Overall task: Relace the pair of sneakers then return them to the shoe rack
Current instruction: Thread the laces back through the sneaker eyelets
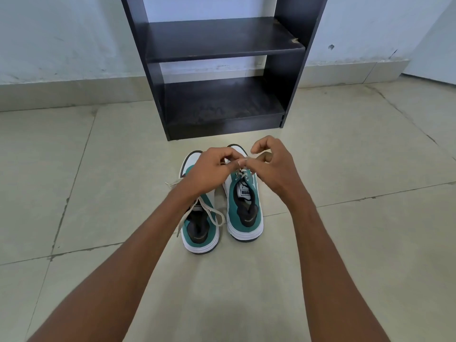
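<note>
Two green and white sneakers stand side by side on the floor, heels toward me. Over the laces of the right sneaker [244, 208] my left hand [209, 172] and my right hand [271, 164] meet, each pinching the white lace [243, 172] of that shoe. The left sneaker [201, 228] lies partly under my left forearm, its loose lace [212, 213] trailing over the collar and out to the left. Just beyond the shoes stands the black shoe rack [223, 67] with its two visible shelves bare.
The floor is pale tile [98, 183] with dark grout lines. A scuffed light blue wall [61, 38] runs behind the rack, with a tiled skirting along its base.
</note>
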